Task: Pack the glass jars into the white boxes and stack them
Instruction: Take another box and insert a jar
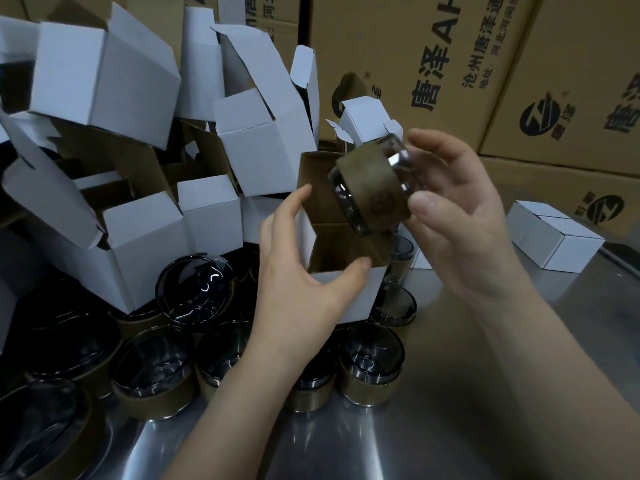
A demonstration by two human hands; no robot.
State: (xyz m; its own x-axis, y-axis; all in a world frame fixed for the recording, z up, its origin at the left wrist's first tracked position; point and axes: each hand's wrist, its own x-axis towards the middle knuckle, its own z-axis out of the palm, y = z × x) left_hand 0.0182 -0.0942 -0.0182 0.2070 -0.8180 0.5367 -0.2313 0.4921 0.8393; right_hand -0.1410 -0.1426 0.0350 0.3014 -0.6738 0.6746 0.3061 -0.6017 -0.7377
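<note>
While I view from above, left hand (304,271): grips the open white box (360,299) at its rim.
Right hand (460,230): pinches a tilted glass jar (367,188), just above the box mouth.
Loose jars (370,362): on the steel table (485,410), beside the box.

This is a warehouse or factory packing station: brown shipping cartons (433,64) (printed with Chinese lettering) stand stacked behind a steel table (450,427) heaped with open white boxes (104,74) and glass jars (370,362).
</note>
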